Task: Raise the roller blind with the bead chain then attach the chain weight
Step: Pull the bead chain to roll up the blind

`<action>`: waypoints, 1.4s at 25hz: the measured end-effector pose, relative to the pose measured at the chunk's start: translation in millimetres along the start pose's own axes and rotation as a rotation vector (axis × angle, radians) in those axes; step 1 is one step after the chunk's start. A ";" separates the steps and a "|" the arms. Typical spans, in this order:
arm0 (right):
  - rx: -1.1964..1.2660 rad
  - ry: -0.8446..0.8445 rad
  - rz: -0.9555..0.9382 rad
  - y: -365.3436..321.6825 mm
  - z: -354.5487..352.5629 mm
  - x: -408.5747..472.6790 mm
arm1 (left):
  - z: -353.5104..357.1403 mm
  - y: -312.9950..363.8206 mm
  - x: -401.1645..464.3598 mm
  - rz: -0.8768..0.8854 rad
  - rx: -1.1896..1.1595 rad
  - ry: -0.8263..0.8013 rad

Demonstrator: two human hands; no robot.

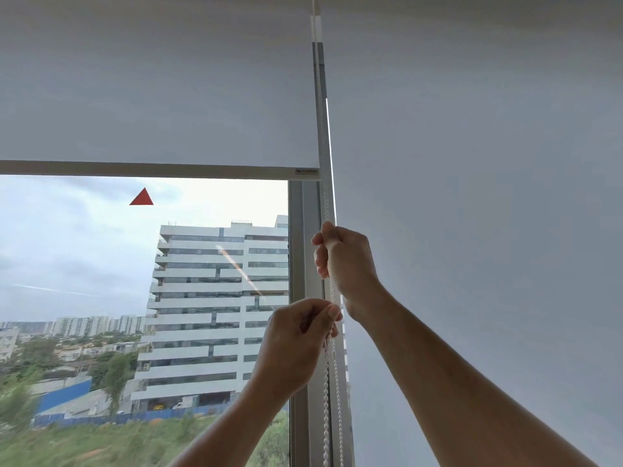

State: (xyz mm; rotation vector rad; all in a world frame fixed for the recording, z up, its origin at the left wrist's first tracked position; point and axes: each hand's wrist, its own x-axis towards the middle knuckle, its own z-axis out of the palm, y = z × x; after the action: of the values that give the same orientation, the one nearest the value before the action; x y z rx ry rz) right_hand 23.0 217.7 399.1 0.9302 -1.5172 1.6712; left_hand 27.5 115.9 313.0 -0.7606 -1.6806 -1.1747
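While hands (pixel 323 298) grip bead chain (pixel 326 392), neighbouring blind (pixel 472 197) hangs beside.

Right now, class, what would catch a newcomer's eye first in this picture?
Two bare hands grip a white bead chain by the window frame: the right hand higher, the left hand just below it. To the left, a grey roller blind is partly raised, with its bottom bar across mid-picture. Under it a tall white building fills the view outside.

The grey blind (pixel 158 96) is partly raised — its bottom bar level; the white bead chain (pixel 326 399) hangs beside it.
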 end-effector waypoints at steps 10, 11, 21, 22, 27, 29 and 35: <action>-0.120 0.047 -0.130 16.9 8.7 -30.1 | -18.1 10.9 35.8 0.024 0.030 0.236; -0.117 0.050 -0.142 20.2 6.8 -33.7 | -19.2 16.4 43.8 0.011 0.044 0.263; -0.046 -0.037 -0.163 39.6 2.0 -62.4 | -5.3 64.4 88.5 -0.130 -0.149 0.174; -0.040 -0.049 -0.155 40.6 0.1 -63.0 | -5.1 63.6 87.0 -0.133 -0.155 0.171; 0.095 -0.015 0.002 38.7 -11.5 -55.5 | -7.0 60.8 75.8 -0.061 -0.086 0.167; 0.084 0.069 0.039 33.9 -10.9 -42.8 | -8.5 59.4 71.0 -0.027 -0.027 0.175; -0.001 0.094 -0.028 -0.3 -2.8 4.8 | -9.2 38.0 46.5 0.032 0.148 0.167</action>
State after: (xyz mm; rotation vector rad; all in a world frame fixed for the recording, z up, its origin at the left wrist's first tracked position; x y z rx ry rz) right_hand 20.6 220.6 403.3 0.8565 -1.4360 1.6708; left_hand 45.3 120.0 371.0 -0.5790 -1.5905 -1.0494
